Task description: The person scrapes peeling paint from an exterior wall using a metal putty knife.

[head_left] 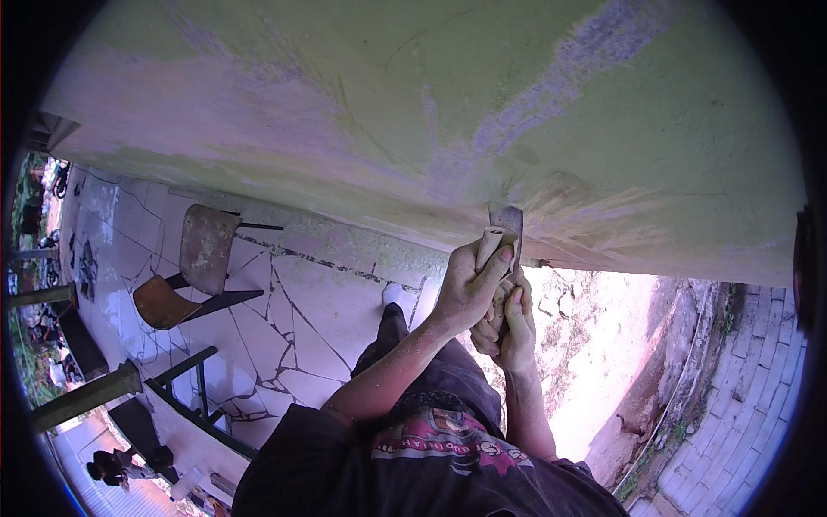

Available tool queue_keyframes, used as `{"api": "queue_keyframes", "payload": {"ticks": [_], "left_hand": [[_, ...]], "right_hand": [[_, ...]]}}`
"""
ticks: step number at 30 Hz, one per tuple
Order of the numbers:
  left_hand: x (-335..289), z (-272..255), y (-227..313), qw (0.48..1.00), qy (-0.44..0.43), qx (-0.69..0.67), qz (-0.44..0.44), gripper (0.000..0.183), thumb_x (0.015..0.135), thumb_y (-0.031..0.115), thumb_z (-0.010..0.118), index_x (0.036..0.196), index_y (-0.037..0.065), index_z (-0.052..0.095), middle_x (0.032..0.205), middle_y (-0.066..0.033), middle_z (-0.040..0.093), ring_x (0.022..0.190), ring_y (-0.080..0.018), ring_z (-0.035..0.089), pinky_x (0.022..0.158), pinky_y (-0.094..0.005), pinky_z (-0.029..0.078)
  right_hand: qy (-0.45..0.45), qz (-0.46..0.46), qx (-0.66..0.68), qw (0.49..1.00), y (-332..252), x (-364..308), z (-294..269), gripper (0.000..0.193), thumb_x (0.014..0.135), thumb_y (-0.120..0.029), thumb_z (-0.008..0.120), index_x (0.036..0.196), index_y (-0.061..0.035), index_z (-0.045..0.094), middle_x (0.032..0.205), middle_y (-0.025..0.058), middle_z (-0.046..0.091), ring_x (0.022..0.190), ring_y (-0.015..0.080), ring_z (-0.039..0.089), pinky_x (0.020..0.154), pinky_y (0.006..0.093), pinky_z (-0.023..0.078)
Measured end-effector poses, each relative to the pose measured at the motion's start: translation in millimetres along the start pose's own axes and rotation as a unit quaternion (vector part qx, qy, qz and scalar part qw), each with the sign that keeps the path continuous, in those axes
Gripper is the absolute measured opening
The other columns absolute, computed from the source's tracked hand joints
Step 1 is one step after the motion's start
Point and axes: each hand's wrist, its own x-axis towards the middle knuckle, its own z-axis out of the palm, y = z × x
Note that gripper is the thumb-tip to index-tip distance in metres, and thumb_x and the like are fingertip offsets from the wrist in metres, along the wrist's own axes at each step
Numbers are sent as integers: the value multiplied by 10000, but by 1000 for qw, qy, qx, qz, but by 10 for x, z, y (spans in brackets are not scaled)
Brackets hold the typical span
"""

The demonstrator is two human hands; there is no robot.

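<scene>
Both my hands are raised together in front of a green wall with patchy, scuffed paint. A flat metal scraper point(506, 214) points up from between them, its blade end at the wall's surface. My left hand point(463, 289) is closed round a rolled pale sheet point(491, 242), its thumb lying by the scraper. Just below and to the right, my right hand point(515, 332) is closed at the scraper's lower end. Fingers hide the scraper's handle. Pale dust covers both hands.
The green wall point(362, 112) spans the upper view, with lilac bare streaks. At left a worn chair point(209, 250) stands on a cracked-tile floor point(301, 332), beyond it a dark frame point(198, 405). Rubble ground point(586, 345) and grey paving point(741, 414) lie right. Someone point(121, 466) is at far lower left.
</scene>
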Motion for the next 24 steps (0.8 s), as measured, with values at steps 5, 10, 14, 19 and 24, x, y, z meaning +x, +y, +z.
{"api": "queue_keyframes", "payload": {"ticks": [5, 10, 14, 19, 24], "left_hand": [[39, 82, 296, 992, 7, -126, 3, 233, 1013, 204, 524, 902, 6, 574, 709, 13, 553, 615, -35, 474, 532, -219, 393], [-106, -41, 49, 997, 27, -24, -66, 285, 1024, 250, 504, 884, 9, 560, 696, -6, 558, 604, -59, 527, 527, -234, 430], [-104, -29, 187, 997, 2, -38, -74, 286, 1021, 250, 505, 881, 2, 533, 672, -36, 564, 552, -103, 587, 494, -252, 461], [151, 15, 105, 995, 24, 21, 92, 273, 1013, 220, 517, 867, -11, 534, 674, -55, 584, 539, -116, 598, 483, -263, 462], [179, 78, 689, 997, -27, -52, 54, 271, 1024, 226, 491, 928, -17, 562, 757, -67, 617, 635, -93, 572, 581, -241, 467]], "right_hand": [[-114, -5, 10, 993, -251, 48, 112, 351, 1068, -360, 251, 1251, -84, 369, 732, 63, 468, 385, 88, 296, 331, 219, 233], [8, 67, 76, 995, 48, -55, 114, 338, 1064, -398, 243, 1224, -131, 376, 645, 52, 423, 361, 89, 288, 317, 216, 222], [10, 75, 117, 990, 93, -96, 117, 340, 1057, -433, 249, 1168, -143, 389, 561, 41, 366, 334, 92, 265, 304, 214, 207], [-99, 24, 84, 991, 0, 212, -35, 379, 1055, -446, 236, 1097, -112, 410, 531, 33, 354, 319, 88, 267, 300, 209, 214], [-148, 4, 112, 983, -330, 269, 297, 429, 1055, -446, 222, 1005, -83, 447, 523, 20, 351, 320, 84, 271, 298, 212, 218]]}}
